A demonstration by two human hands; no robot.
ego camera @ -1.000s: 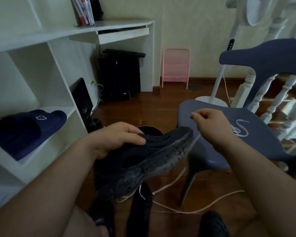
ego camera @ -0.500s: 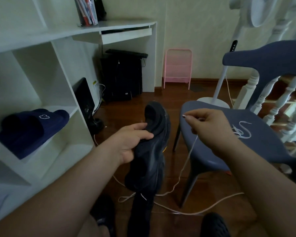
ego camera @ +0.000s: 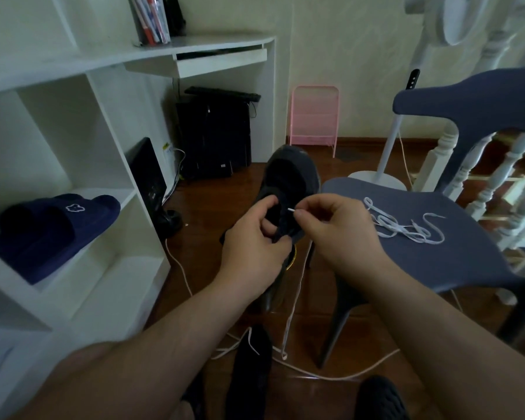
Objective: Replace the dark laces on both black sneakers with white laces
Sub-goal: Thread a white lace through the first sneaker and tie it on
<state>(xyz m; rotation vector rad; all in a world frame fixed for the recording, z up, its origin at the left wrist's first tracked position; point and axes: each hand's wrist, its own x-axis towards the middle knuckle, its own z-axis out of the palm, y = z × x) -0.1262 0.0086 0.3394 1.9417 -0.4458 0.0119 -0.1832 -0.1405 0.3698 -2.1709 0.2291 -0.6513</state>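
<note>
On the far left, a white shelf (ego camera: 128,207) holds dark blue slippers (ego camera: 55,225), well away from the work. Near the middle, the left hand (ego camera: 252,253) is curled around the black sneaker (ego camera: 288,183). It holds the shoe up with the toe pointing away, likely so the lace holes face the person and stay steady. Just beside it, the right hand (ego camera: 337,228) pinches the stiff tip of a white lace (ego camera: 297,286) between thumb and finger, right at the shoe's lace holes. I think the tip is aimed this way so it can poke through a hole. From the hand, this lace hangs down to the wood floor (ego camera: 219,207).

To the right, another white lace (ego camera: 403,225) lies in a loose pile on the seat of a blue chair (ego camera: 467,256), probably kept close for the other shoe. That second sneaker (ego camera: 379,398) seems to be the dark shape on the floor at the bottom, but I cannot tell for sure.
</note>
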